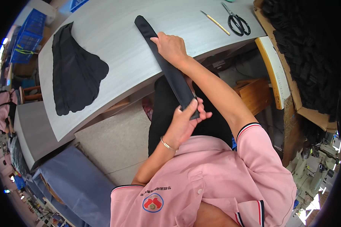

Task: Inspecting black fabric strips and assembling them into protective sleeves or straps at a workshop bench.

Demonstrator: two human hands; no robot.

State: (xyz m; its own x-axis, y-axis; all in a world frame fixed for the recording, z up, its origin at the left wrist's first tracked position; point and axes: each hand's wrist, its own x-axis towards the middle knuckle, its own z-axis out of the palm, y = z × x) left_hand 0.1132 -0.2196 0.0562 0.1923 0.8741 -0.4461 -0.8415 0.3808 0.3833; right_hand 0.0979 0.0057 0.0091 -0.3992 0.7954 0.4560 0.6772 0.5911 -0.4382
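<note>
While the left hand [187,115] has the lower end of the folded black strip [171,73] in a closed grip at the centre of the frame, thumb flat on top and fingers curled round from beneath, the strip's long axis runs away from that grip toward the upper left. It crosses the near edge of the pale tabletop [113,22], so its upper part lies over the table and its lower part over the person's lap. Nearer the other end is the right hand [172,49], its forearm slanting in from the right of the frame; it is bent over the strip's right edge with the thumb across the top face. Its fingertips are hidden, so I cannot tell whether it pinches the fabric or only rests on it. Beyond that thumb a short, rounded end sticks out, touched by neither hand. The stack of black pieces [77,77] lies well apart at upper left, and the scissors [236,24] and a pointed wooden-handled tool [218,25] lie near the top right of the tabletop.
</note>
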